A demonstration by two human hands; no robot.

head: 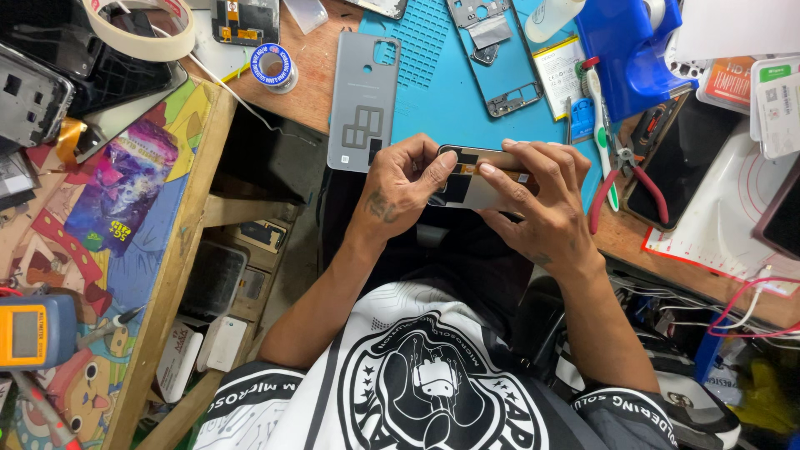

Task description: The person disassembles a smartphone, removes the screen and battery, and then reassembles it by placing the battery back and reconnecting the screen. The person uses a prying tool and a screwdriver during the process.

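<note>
phone panel (pixel 475 179): dark glossy face, orange-brown strip along its upper part
back cover (pixel 363 100): plain grey, darker grey block shapes low down
mat (pixel 454 92): bright blue with a dotted grid patch
pliers (pixel 635 179): red handles
tape roll (pixel 142 29): cream
meter (pixel 33 331): yellow body, grey screen
shirt (pixel 417 383): white with black circular emblem
desk (pixel 312 71): brown wood

Screen (pixel 475 179) held between left hand (pixel 400 187) and right hand (pixel 537 204); back cover (pixel 362 100) beyond left hand, pliers (pixel 625 171) just right of right hand.
</note>
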